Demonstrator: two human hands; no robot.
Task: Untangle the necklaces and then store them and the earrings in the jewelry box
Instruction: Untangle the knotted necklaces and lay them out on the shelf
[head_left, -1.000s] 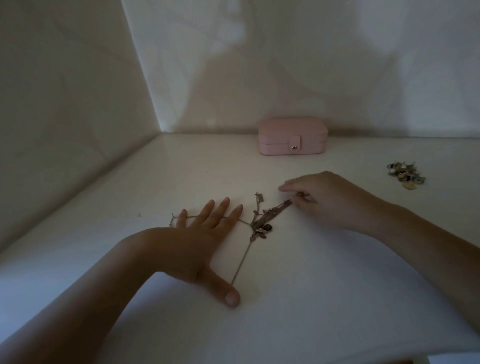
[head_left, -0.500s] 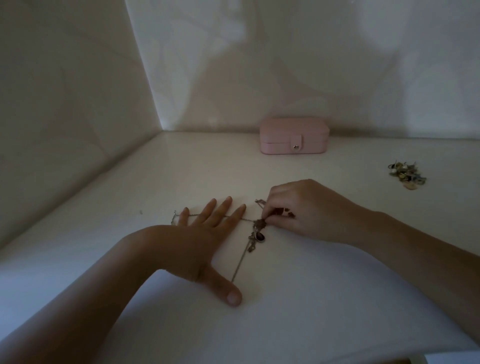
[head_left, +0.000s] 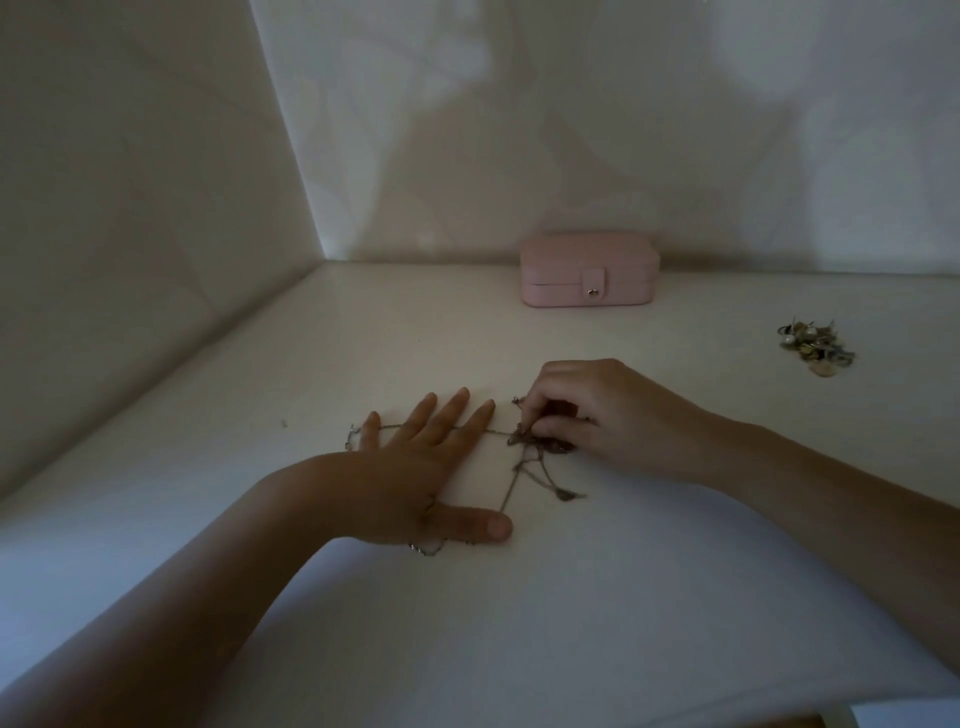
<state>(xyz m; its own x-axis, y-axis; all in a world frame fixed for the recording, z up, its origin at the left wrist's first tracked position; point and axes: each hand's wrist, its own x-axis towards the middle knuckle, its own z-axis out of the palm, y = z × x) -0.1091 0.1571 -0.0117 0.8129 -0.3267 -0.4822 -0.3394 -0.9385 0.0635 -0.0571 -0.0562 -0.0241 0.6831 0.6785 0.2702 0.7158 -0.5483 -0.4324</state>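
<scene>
A tangle of thin metal necklaces (head_left: 524, 462) lies on the white table (head_left: 571, 597) in front of me. My left hand (head_left: 415, 467) lies flat on the chains with fingers straight, pinning them under palm and thumb. My right hand (head_left: 587, 410) has its fingers curled and pinches the knot of the tangle. A loose loop with a small pendant trails toward me from the knot. The pink jewelry box (head_left: 589, 277) stands closed against the back wall. A small heap of earrings (head_left: 815, 345) lies at the right.
Walls close the table at the left and the back. The table's front edge runs along the bottom right.
My right hand moved left from the stretched chain end to the knot and curled onto it. A pendant loop now trails toward me. My left hand stayed flat.
</scene>
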